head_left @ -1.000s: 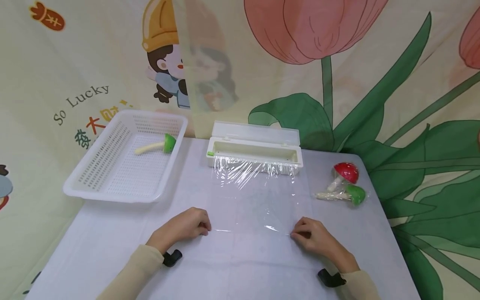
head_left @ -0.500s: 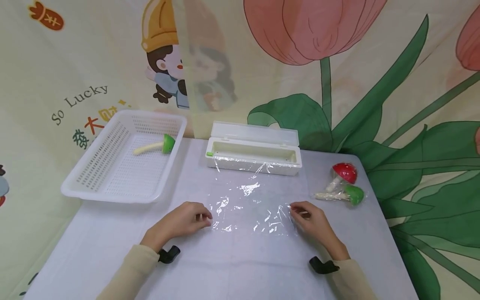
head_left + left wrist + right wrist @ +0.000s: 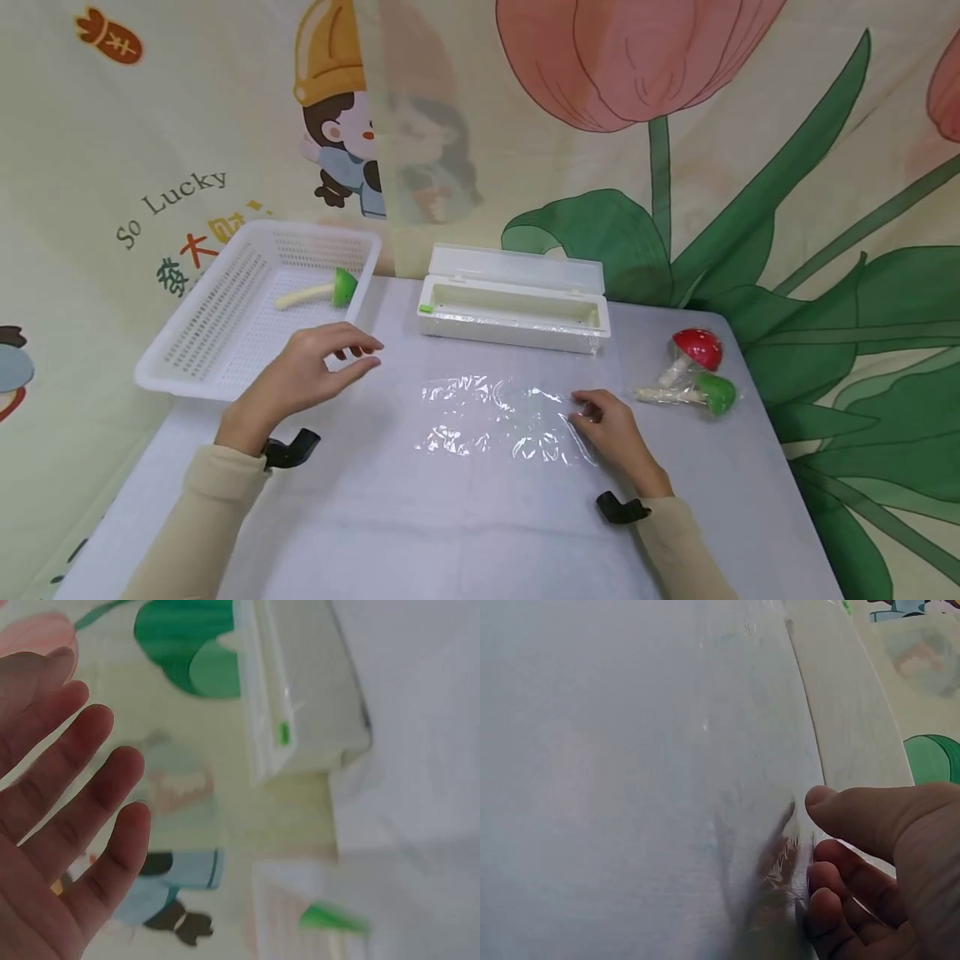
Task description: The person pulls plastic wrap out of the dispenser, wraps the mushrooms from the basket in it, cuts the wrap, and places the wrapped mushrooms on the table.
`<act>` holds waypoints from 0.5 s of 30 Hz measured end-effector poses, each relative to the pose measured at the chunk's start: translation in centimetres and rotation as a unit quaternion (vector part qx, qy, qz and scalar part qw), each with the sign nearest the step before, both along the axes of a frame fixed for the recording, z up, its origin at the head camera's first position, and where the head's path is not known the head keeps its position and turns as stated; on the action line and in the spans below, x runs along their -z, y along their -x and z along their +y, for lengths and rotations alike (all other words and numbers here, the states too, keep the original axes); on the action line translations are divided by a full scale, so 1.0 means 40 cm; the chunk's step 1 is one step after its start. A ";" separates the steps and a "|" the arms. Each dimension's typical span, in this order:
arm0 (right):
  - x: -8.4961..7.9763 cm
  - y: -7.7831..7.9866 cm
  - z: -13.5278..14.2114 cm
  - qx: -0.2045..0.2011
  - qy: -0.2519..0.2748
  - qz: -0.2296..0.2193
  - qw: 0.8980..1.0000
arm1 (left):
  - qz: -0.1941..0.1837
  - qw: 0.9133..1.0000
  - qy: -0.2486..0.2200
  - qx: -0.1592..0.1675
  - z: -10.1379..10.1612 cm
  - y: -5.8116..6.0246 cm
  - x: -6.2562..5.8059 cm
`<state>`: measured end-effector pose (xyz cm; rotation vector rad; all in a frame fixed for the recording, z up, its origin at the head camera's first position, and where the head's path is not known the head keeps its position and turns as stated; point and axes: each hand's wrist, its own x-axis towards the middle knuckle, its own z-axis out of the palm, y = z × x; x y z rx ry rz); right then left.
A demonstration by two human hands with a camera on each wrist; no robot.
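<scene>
Far left, the backdrop (image 3: 45,242) reads "So Lucky" with 發大财 below; the pouch print (image 3: 109,36) above carries a character too. Next, your white perforated basket (image 3: 225,350) holds one mushroom (image 3: 342,288), green cap against the right wall, stem pointing left; the basket hides the table's back left corner. Your left hand (image 3: 300,375) is raised in front of the basket's near right corner, fingers spread, thumb apart, gripping nothing; black wrist mount (image 3: 292,450) behind it. Between that hand and the film you have a wide strip of tablecloth (image 3: 352,500), running on down to the near side. Clear film (image 3: 487,417) lies wrinkled mid-table, in front of the dispenser; its exact back edge is hard to make out. The dispenser (image 3: 517,329) sits at the back edge, long trough facing up, lid (image 3: 517,269) swung back, green slider (image 3: 426,308) at its left end. Your right hand (image 3: 611,425) is at the film's right edge, fingers loosely bent, thumb and index apart, so released; can't tell whether a fingertip touches film. Right of it, a red spotted mushroom (image 3: 697,348) and a green-capped one (image 3: 716,393) in shiny wrap lie side by side, just inside the table's right edge.
</scene>
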<state>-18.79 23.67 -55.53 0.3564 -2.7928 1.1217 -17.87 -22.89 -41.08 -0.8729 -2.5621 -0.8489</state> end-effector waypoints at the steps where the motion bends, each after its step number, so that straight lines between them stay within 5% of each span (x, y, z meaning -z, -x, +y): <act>1: 0.001 0.003 0.000 -0.001 -0.004 -0.004 1.000 | 0.006 1.000 0.000 -0.012 -0.017 0.010 -0.011; 8: -0.007 0.023 0.000 -0.005 -0.008 -0.023 1.000 | -0.004 0.992 -0.038 -0.116 -0.151 0.117 -0.060; 15: -0.011 0.026 -0.003 -0.008 -0.018 -0.055 0.998 | -0.067 0.975 -0.061 -0.201 -0.258 0.243 -0.042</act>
